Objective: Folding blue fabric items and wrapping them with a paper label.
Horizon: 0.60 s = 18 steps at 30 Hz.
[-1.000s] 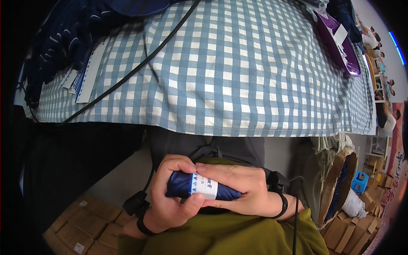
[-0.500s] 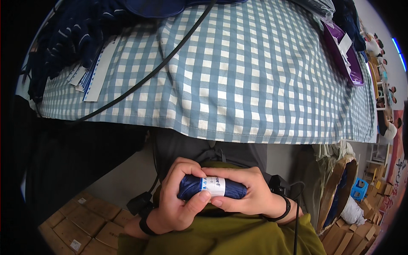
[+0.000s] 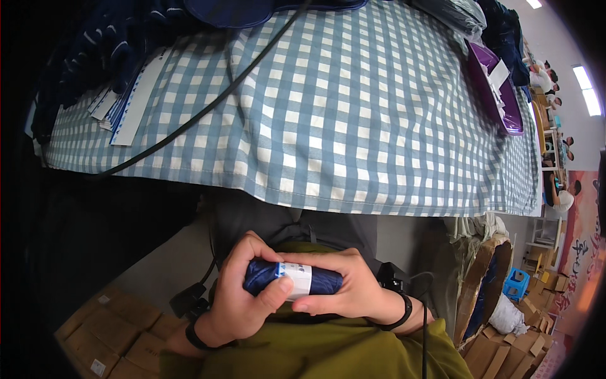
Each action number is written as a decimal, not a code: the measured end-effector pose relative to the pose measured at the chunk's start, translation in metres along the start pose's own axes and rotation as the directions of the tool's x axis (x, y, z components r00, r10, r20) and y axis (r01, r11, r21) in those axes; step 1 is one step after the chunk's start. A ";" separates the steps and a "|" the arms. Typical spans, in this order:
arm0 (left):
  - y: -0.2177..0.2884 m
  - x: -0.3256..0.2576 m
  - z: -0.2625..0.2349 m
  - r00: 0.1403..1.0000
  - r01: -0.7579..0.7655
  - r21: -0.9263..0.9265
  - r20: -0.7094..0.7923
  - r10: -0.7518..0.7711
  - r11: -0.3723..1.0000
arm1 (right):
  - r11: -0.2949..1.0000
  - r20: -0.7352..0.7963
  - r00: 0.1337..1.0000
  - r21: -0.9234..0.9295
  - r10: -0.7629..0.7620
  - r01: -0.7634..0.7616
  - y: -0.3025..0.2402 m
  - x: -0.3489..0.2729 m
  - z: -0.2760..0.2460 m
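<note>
Just above my lap, in front of the table edge, I hold a dark blue rolled fabric bundle (image 3: pixel 325 282) lying sideways. A white paper band (image 3: pixel 299 275) with blue marks wraps round its middle. My left hand (image 3: pixel 243 300) is closed on the left end, thumb pressed against the band. My right hand (image 3: pixel 356 284) grips the right end, its index finger along the top and thumb below. The fingers behind the bundle are hidden.
On the checked tablecloth (image 3: pixel 328 126) lie paper strips (image 3: pixel 136 104), dark blue fabric (image 3: pixel 82 63) and a purple tray (image 3: pixel 514 123) with papers. A black cable (image 3: pixel 208 107) crosses the cloth. Cardboard boxes (image 3: pixel 113 328) and a blue stool (image 3: pixel 516 283) stand on the floor.
The hands and bundle appear slightly further left, and so does the whole scene as the view shifts. My grip on the bundle looks nearly the same.
</note>
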<state>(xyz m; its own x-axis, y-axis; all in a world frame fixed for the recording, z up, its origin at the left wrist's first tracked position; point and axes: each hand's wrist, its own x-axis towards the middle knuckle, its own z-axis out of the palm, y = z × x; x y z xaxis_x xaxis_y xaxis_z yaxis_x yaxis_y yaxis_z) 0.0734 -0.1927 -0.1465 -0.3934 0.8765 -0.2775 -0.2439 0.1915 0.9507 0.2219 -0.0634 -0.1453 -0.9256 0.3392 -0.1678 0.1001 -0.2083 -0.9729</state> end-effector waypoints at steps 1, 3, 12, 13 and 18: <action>0.000 0.002 -0.002 1.000 0.006 0.011 0.021 -0.007 1.000 | 0.996 0.006 0.997 0.053 0.075 -0.075 -0.002 0.001 0.000; 0.000 0.011 -0.009 0.991 -0.119 0.087 0.072 0.113 0.989 | 0.975 0.013 0.983 0.128 0.183 -0.183 -0.006 0.002 0.001; 0.004 0.007 -0.008 0.998 -0.054 0.037 0.024 0.053 0.998 | 0.978 0.040 0.989 0.148 0.141 -0.145 -0.002 -0.001 0.002; 0.005 0.007 -0.008 0.998 -0.059 0.053 0.026 0.057 0.997 | 0.979 0.041 0.989 0.145 0.141 -0.145 -0.004 -0.001 0.002; 0.018 0.009 -0.009 0.994 -0.109 0.319 0.053 0.098 0.941 | 0.948 -0.052 0.953 0.134 0.297 -0.288 -0.009 -0.003 0.003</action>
<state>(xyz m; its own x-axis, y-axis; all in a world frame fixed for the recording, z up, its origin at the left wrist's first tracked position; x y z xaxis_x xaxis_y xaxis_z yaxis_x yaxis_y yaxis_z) 0.0574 -0.1856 -0.1333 -0.3681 0.9130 -0.1756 0.0966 0.2254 0.9695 0.2232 -0.0650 -0.1354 -0.8336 0.3097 -0.4574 0.3128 -0.4178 -0.8530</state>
